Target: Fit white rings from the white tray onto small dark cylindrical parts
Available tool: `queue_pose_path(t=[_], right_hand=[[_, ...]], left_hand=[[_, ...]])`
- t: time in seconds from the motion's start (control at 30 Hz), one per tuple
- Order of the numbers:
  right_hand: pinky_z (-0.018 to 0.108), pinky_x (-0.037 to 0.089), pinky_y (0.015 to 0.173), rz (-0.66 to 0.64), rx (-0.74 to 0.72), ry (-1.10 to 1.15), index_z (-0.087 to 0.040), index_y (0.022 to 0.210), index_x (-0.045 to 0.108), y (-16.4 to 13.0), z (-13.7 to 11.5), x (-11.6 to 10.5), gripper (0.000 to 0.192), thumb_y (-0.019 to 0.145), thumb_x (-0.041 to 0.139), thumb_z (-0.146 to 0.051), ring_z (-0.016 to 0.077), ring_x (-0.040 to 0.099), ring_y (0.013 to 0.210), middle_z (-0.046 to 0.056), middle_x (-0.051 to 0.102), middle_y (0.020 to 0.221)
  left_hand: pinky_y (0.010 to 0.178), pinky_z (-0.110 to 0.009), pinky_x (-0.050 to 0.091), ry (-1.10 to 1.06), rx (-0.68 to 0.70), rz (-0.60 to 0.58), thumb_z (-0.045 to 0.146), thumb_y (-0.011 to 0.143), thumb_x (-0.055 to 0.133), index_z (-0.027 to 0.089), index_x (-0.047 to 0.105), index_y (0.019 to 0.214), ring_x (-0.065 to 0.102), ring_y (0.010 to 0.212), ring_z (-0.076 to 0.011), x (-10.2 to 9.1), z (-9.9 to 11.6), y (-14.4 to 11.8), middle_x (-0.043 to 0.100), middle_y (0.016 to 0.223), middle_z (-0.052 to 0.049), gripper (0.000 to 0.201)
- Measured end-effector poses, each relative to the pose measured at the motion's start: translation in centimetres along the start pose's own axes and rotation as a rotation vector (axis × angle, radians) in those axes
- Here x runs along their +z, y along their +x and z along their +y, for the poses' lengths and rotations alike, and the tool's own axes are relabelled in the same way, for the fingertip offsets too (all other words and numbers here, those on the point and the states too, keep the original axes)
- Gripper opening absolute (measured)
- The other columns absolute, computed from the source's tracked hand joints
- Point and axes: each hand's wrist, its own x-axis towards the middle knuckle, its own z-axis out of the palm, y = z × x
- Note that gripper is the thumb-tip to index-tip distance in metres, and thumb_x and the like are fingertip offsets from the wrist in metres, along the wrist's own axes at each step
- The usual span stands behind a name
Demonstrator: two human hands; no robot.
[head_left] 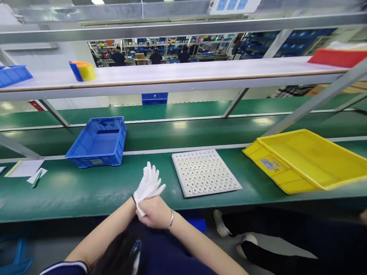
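My left hand [149, 183] wears a white glove, fingers spread and pointing up over the front edge of the green bench. My bare right hand [155, 212] is closed on the cuff of that glove at my left wrist; a thin bracelet sits on my right wrist. A white square tray [205, 172] full of small round holes, many holding white rings, lies flat on the bench just right of my hands.
A blue bin [99, 142] stands back left, a tilted yellow tray [306, 158] at right. Papers and a green pen [36, 178] lie far left. An overhead shelf holds a tape roll [83, 71]. Another person's legs [258, 233] extend under the bench at right.
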Motion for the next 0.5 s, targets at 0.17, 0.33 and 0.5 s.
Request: queue_pose_path(t=[0.17, 0.33, 0.5], right_hand=[[0.024, 0.035, 0.053, 0.246, 0.831, 0.351, -0.02, 0.07, 0.043, -2.5, 3.7, -0.9, 0.04, 0.085, 0.049, -0.057, 0.0132, 0.048, 0.054, -0.002, 0.051, 0.058], [0.026, 0.039, 0.062, 0.357, 0.818, 0.478, -0.021, 0.073, 0.042, -3.4, 5.0, 0.8, 0.04, 0.093, 0.03, -0.052, 0.0145, 0.05, 0.063, -0.001, 0.049, 0.065], [0.023, 0.039, 0.058, 0.33, 0.845, 0.628, -0.021, 0.082, 0.048, -2.7, 4.1, 2.7, 0.024, 0.09, 0.043, -0.042, 0.0122, 0.049, 0.059, -0.003, 0.05, 0.065]], left_hand=[[0.105, -0.05, 0.038, -0.22, -0.244, 0.155, 0.062, 0.089, 0.043, 0.023, 0.048, 0.139, 0.056, 0.12, -0.0281, -2.9, 0.0, -2.5, 0.056, 0.134, -0.015, 0.063], [0.102, -0.049, 0.043, -0.259, -0.423, -0.188, 0.055, 0.077, 0.068, 0.017, 0.056, 0.133, 0.056, 0.12, -0.0326, -1.2, 0.3, -6.8, 0.057, 0.134, -0.016, 0.069], [0.114, -0.041, 0.033, -0.289, -0.421, -0.138, 0.06, 0.074, 0.067, 0.02, 0.05, 0.138, 0.04, 0.136, -0.0286, 0.5, 0.6, -7.8, 0.041, 0.15, -0.009, 0.078]])
